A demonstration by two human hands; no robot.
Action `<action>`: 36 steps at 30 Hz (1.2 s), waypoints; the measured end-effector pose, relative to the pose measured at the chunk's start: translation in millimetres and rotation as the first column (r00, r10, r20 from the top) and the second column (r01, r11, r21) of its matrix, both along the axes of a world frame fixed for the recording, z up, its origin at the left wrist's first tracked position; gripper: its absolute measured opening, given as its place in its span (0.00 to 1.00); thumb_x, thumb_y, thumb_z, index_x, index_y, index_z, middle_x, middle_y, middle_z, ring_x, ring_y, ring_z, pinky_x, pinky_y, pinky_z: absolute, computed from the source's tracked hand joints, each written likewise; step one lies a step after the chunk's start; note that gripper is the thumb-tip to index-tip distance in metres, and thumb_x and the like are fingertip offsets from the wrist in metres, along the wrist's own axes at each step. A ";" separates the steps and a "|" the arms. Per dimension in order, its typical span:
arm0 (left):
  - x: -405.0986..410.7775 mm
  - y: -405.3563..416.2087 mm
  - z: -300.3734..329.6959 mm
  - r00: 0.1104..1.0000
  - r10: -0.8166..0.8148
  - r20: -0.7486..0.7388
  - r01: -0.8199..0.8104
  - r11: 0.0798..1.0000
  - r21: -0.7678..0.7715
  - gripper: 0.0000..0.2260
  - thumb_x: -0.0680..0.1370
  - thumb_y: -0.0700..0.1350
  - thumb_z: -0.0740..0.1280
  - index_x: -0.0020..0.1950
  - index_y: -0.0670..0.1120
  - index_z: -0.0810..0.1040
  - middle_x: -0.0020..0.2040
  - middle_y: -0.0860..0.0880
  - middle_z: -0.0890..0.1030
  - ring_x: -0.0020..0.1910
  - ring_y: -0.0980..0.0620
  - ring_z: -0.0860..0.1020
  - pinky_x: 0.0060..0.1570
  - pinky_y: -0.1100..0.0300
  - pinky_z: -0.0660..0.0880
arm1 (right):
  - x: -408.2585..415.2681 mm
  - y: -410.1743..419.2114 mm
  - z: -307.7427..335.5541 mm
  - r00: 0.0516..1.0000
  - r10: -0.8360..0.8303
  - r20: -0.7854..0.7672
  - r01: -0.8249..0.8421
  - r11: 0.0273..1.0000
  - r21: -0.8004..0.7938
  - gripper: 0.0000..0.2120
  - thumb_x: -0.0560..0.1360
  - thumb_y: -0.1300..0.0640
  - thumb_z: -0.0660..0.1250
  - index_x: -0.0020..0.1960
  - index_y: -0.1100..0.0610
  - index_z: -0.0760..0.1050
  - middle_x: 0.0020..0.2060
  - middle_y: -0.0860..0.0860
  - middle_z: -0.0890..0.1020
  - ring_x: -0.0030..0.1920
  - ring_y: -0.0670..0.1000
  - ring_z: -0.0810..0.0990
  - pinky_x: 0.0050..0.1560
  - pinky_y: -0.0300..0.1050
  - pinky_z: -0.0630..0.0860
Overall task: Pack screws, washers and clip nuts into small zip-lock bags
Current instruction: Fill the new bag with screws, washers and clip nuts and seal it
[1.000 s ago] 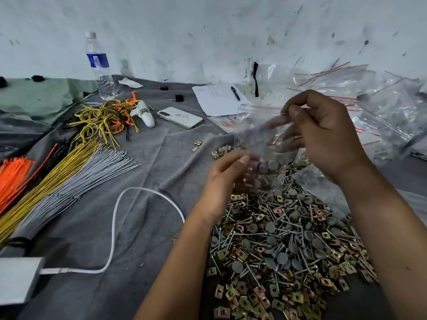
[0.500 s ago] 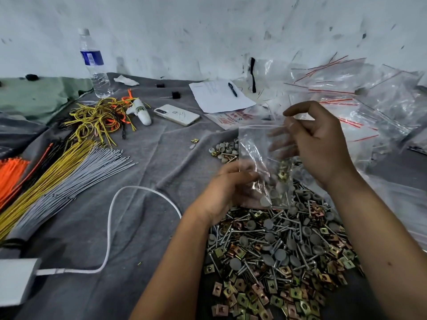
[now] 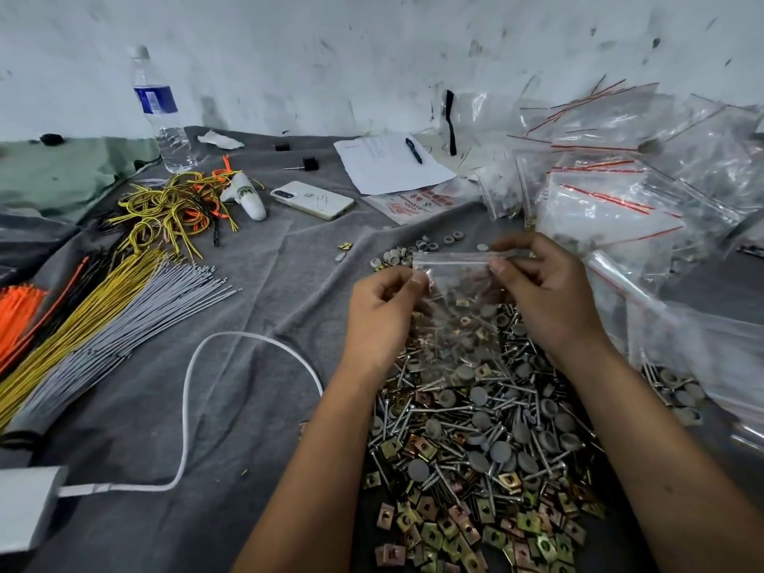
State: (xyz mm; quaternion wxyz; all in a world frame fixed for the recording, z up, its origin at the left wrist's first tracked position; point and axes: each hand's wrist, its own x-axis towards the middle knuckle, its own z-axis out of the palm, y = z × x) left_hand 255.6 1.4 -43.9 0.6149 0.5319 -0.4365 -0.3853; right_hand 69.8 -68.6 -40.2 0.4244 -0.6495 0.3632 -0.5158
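Above one heap of screws, washers and clip nuts (image 3: 475,440), too many to count, two hands hold one small bag (image 3: 454,308): left hand (image 3: 382,320) and right hand (image 3: 545,295) pinch its top corners. Contents blur through the plastic.

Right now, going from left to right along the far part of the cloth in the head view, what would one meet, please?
Water bottle → tangle of yellow and orange wires → white phone → sheet of paper with a pen on it → heap of zip-lock bags.
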 end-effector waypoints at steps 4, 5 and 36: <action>0.2 1.8 2.6 0.996 0.059 0.069 -0.055 0.997 -0.060 0.08 0.83 0.41 0.68 0.47 0.42 0.85 0.42 0.32 0.82 0.37 0.45 0.75 0.40 0.52 0.70 | -2.2 0.2 -0.3 0.999 0.005 0.038 -0.006 1.000 0.018 0.05 0.79 0.60 0.72 0.52 0.52 0.82 0.43 0.51 0.88 0.44 0.52 0.88 0.43 0.42 0.84; 0.1 2.9 3.3 0.993 0.072 0.099 -0.065 0.995 -0.080 0.06 0.82 0.41 0.68 0.49 0.43 0.84 0.43 0.33 0.81 0.38 0.46 0.75 0.40 0.53 0.70 | -2.3 0.9 -0.7 0.999 0.013 0.048 -0.014 1.000 0.023 0.04 0.78 0.61 0.73 0.51 0.53 0.83 0.43 0.52 0.88 0.44 0.52 0.88 0.43 0.43 0.84; 0.3 -3.3 -12.8 0.649 0.293 0.702 -0.016 0.928 -0.373 0.03 0.77 0.48 0.76 0.48 0.51 0.84 0.61 0.52 0.76 0.65 0.51 0.65 0.63 0.75 0.55 | 6.6 19.2 7.6 0.901 -0.124 -0.416 -0.121 0.848 -0.515 0.05 0.75 0.56 0.74 0.49 0.57 0.86 0.42 0.49 0.85 0.44 0.45 0.82 0.45 0.44 0.78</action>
